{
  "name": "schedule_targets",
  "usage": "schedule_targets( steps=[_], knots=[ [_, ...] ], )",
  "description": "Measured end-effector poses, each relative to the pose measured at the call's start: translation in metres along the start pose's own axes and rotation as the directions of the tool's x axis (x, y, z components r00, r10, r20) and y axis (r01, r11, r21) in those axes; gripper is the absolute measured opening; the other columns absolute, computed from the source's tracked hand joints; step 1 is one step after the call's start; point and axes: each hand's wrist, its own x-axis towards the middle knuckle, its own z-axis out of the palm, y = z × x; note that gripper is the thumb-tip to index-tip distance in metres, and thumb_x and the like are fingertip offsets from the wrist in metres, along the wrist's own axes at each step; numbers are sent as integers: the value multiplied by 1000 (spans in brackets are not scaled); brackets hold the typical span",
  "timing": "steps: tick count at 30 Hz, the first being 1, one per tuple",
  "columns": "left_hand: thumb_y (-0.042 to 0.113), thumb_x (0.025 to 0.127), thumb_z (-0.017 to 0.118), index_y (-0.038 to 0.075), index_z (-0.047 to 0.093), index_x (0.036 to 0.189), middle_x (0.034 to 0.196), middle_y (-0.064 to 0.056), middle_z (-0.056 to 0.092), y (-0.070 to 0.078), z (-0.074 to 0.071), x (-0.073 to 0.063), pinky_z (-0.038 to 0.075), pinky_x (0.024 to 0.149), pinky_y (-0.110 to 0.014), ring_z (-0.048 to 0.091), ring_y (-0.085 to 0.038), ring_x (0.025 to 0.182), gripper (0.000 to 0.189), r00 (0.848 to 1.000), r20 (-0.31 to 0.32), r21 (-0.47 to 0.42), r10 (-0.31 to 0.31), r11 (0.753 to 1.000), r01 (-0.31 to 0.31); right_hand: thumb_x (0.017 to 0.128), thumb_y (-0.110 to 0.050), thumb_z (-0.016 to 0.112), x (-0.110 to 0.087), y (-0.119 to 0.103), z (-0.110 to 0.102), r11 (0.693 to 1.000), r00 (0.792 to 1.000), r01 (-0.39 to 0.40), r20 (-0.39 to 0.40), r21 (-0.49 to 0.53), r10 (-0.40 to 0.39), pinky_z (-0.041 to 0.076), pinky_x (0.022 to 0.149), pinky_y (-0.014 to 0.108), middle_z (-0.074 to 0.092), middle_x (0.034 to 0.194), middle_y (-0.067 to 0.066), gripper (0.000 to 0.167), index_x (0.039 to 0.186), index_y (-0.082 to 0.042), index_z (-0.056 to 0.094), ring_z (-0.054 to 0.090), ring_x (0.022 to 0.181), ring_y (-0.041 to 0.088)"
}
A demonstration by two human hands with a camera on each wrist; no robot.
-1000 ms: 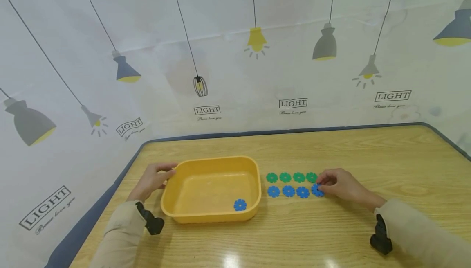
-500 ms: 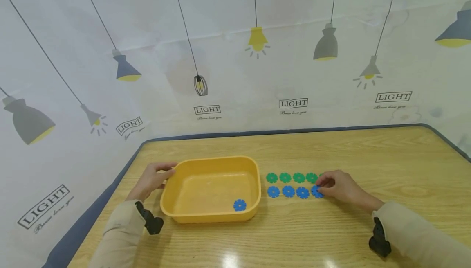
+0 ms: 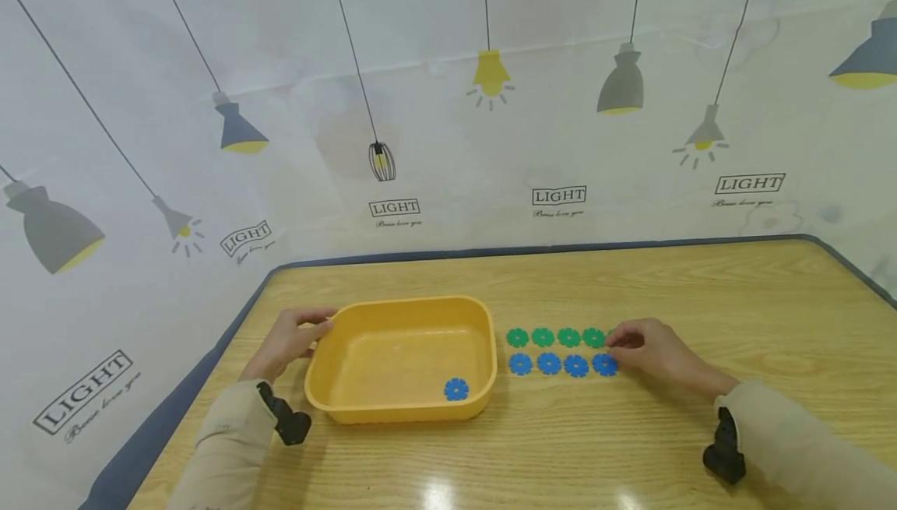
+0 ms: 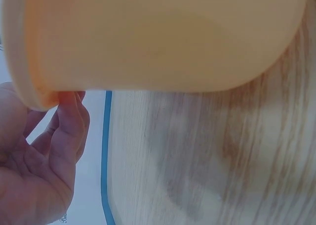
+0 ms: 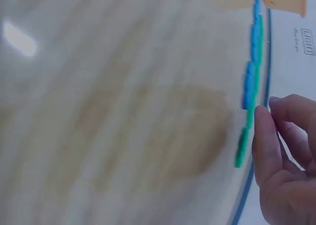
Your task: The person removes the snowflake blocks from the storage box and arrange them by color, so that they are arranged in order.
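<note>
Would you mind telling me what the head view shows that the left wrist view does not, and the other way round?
Only the head view shows the right hand by the rows of green discs and blue discs, and the single blue disc inside the yellow tub. Only the left wrist view shows the tub's outer wall close up and the left hand's fingertips under its rim. Both show the left hand touching the tub, and the wooden table.

A staged tabletop booth: a wooden table [image 3: 631, 284] enclosed by a white backdrop [image 3: 420, 105] printed with hanging lamps.
</note>
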Motion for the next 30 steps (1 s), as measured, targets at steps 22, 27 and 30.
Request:
schedule_targets(
  steps=[22,27,30],
  knots=[
    [14,89,53,-1,51,122,106,-16,55,0,0,1,49,60,-28,53,-15,78,37,1000,-7,-3,-1,1000,1,87,-14,57,38,-97,19,945,962,117,201,305,-184,50,69,41,59,86,10,21,99,3,58,58,74,23],
    [16,89,54,-1,51,122,107,-16,55,0,0,1,49,62,-28,52,-16,80,38,1000,3,-1,-5,1000,5,86,-11,57,55,-125,40,946,933,191,250,261,-257,51,65,33,61,85,10,17,96,1,60,58,73,25],
    [15,89,53,-1,51,122,107,-16,55,0,-1,1,49,61,-28,53,-15,79,37,1000,5,-4,-3,1000,3,86,-11,57,67,-139,51,942,916,216,282,255,-287,51,67,33,61,87,9,15,96,0,61,58,76,23]
  ],
)
